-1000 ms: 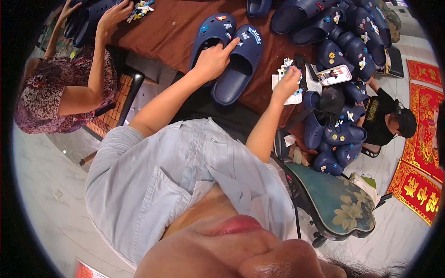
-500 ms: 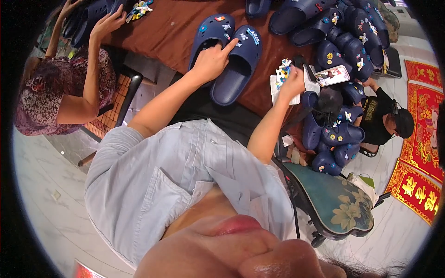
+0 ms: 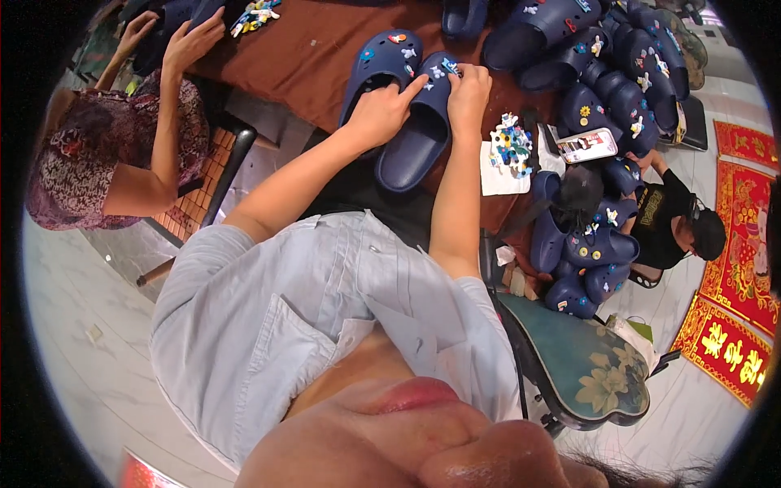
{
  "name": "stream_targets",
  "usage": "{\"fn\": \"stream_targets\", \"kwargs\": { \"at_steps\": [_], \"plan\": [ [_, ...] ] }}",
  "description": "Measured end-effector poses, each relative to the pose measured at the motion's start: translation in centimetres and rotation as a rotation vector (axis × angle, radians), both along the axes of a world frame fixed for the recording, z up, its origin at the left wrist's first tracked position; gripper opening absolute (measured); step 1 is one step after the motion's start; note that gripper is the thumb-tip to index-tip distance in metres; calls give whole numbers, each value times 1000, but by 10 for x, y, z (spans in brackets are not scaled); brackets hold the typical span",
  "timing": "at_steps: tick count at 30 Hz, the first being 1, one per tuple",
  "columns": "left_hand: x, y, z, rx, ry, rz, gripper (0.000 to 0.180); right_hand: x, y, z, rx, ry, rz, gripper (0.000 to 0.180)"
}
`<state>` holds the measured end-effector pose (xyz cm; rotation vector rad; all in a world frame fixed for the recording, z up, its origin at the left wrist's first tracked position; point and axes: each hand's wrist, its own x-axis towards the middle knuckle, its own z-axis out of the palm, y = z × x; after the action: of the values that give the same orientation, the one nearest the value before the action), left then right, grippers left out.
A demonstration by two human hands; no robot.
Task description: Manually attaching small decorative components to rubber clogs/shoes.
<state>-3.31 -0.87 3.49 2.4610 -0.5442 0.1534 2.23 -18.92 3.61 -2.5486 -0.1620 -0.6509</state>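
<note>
Two dark blue clogs lie side by side on the table before me, toes pointing away. The left clog (image 3: 381, 55) carries several small charms on its upper. White and light blue charms also dot the upper of the right clog (image 3: 413, 156). My left hand (image 3: 379, 114) lies over the inner side of the pair, one finger stretched onto the right clog and the others curled down at the openings. Against that clog's right upper edge, my right hand (image 3: 469, 98) is closed in a pinch; whatever its fingertips hold is hidden.
On white paper (image 3: 494, 184) at the right lies a pile of colourful charms (image 3: 511, 145), with a phone (image 3: 587, 146) beyond it. Many decorated clogs (image 3: 598, 244) crowd the right side. A co-worker (image 3: 122, 163) handles clogs at the left; another person (image 3: 675, 224) sits at the right.
My right hand has moved left from the charm pile to the right clog's upper. My left hand stays at the pair, its outstretched finger slightly shifted.
</note>
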Motion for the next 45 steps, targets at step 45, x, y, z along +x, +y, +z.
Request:
{"fn": "stream_targets", "kwargs": {
  "at_steps": [45],
  "plan": [
    [-2, 0, 0, -80, -117, 18, 92, 15, 18, 30, -331, 482, -47, 32]
  ]
}}
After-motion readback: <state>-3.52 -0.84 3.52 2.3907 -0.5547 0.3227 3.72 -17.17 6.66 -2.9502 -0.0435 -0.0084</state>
